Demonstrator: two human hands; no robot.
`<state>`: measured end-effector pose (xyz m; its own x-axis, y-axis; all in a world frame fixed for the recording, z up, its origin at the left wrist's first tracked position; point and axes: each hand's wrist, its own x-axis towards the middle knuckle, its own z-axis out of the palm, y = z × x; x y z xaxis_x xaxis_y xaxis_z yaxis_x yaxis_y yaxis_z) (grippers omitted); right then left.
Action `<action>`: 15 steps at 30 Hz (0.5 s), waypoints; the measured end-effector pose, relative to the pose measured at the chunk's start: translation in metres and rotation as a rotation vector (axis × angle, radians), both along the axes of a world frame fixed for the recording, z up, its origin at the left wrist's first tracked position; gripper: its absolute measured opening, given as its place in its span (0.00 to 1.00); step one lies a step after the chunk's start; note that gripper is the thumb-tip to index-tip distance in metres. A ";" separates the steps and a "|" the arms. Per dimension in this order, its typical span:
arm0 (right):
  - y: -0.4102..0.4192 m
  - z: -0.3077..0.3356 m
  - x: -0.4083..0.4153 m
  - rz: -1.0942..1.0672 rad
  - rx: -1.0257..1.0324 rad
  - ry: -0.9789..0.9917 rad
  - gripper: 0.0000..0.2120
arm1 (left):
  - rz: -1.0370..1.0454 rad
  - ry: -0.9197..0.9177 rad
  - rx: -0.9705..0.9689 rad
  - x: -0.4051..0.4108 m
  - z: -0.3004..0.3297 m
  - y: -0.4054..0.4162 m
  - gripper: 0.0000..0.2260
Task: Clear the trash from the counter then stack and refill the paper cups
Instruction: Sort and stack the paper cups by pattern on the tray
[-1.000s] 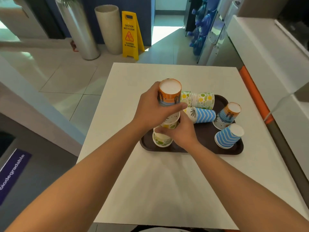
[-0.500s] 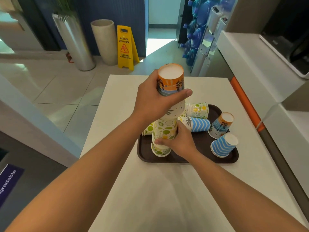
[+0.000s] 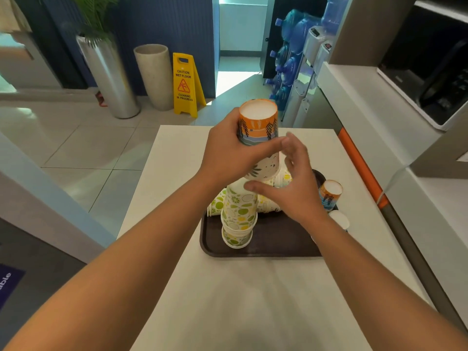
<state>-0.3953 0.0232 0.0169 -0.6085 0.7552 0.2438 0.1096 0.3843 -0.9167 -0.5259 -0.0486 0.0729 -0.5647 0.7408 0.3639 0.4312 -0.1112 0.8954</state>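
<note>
A tall stack of upside-down paper cups (image 3: 239, 216) rises from the left part of a dark brown tray (image 3: 266, 245) on the white counter (image 3: 243, 300). My left hand (image 3: 228, 158) grips the orange cup (image 3: 258, 122) at the top of the stack. To the stack's right my right hand (image 3: 291, 183) hovers with fingers spread, apart from the cups and holding nothing. An orange cup (image 3: 329, 195) and a white-bottomed cup (image 3: 339, 220) stand upside down on the tray's right side. Other cups lie on their sides behind the stack, partly hidden by my hands.
A white side counter (image 3: 379, 117) with a dark appliance (image 3: 430, 72) runs along the right. On the floor beyond the counter are a yellow wet-floor sign (image 3: 186, 84), a beige cylinder (image 3: 154, 74), a steel planter (image 3: 109, 77) and blue water bottles (image 3: 291, 59).
The cup stack has grown taller and my left hand has risen with the top cups. My right hand has let go of the stack's lower part and opened at its right.
</note>
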 end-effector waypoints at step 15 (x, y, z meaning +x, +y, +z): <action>0.024 0.012 0.016 -0.150 0.054 0.060 0.36 | -0.191 0.013 -0.592 -0.017 -0.074 -0.034 0.59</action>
